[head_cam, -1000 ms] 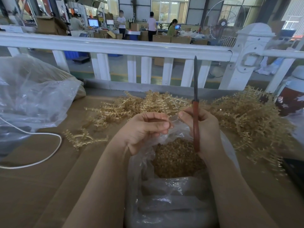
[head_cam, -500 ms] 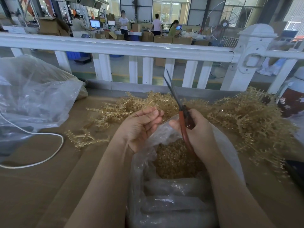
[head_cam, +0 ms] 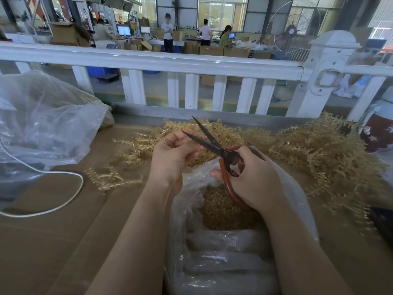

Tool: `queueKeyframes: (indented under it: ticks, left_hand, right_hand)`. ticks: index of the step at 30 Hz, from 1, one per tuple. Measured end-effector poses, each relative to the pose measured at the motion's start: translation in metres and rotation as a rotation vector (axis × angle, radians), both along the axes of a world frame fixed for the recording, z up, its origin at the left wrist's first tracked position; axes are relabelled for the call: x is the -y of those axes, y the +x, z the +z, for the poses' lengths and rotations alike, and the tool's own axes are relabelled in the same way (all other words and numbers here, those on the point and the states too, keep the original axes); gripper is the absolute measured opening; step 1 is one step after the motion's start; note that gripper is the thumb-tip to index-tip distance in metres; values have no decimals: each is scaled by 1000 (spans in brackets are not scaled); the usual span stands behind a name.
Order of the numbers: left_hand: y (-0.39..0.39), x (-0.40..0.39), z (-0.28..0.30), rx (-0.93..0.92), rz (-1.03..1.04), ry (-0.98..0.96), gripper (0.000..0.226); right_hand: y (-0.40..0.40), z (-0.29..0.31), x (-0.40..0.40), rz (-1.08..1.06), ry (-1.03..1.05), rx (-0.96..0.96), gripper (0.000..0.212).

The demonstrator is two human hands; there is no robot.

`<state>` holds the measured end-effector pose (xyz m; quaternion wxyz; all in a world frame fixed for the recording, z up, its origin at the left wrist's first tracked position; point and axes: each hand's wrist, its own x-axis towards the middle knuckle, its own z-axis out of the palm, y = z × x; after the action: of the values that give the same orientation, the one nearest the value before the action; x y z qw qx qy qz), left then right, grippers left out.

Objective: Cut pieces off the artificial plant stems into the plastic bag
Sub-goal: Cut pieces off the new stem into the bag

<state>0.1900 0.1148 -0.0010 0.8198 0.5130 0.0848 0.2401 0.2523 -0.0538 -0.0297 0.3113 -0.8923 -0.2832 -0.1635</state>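
Observation:
My right hand (head_cam: 255, 179) grips the red handles of the scissors (head_cam: 228, 155). Their dark blades are spread open and point up-left, and the lower blade tip reaches the fingers of my left hand (head_cam: 172, 154). That hand is curled just left of the blades; whatever it pinches is hidden. Both hands hover over the mouth of a clear plastic bag (head_cam: 214, 258), which holds a heap of small golden cut pieces (head_cam: 221, 211). Golden artificial plant stems (head_cam: 319, 152) lie piled behind and to the right of the bag.
A loose stem (head_cam: 110, 179) lies left of my left wrist. A big crumpled clear bag (head_cam: 42, 124) and a white cable (head_cam: 70, 199) fill the left side. A white railing (head_cam: 170, 62) runs behind the brown table (head_cam: 53, 241). A red-and-white container (head_cam: 378, 133) stands far right.
The scissors have tipped from upright to leaning left, and their blades have opened. My left hand has risen toward the blade tips. My right hand has shifted its hold on the handles.

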Motion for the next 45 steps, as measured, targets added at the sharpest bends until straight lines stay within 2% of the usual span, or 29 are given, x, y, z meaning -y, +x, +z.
queueKeyframes:
  ticks: [6,9,17,22,26,29,33,39,45]
  left_hand:
    - [0,-1,0,-16,23,29,36]
    - [0,-1,-2,-30,37,32,36]
    - [0,-3,-2,-32,17,22,21]
    - [-1,-3,-1,-36,28,34,19]
    - [-1,-4,-1,-41,28,53,26]
    - [-1,-5,-1,-24,20,65,20]
    - [-1,-8,-2,0,21,118,18]
    - [-1,-8,-5,-14,47,224,12]
    - [-2,-4,-3,43,42,361,20]
  right_hand:
    - [-4,2,-1,-25,-11,58,53]
    - [-7,4,-1,-17,1,79,57]
    - [-9,2,-2,-37,62,120,57]
    - [-6,0,-2,-20,78,133,61]
    - [-6,0,-3,-2,105,129,68]
    - [-6,0,-3,-4,114,121,67]
    - [-5,0,-2,5,103,75,68]
    - [-6,4,-1,-31,44,104,71]
    - [-10,10,0,-46,34,123,54]
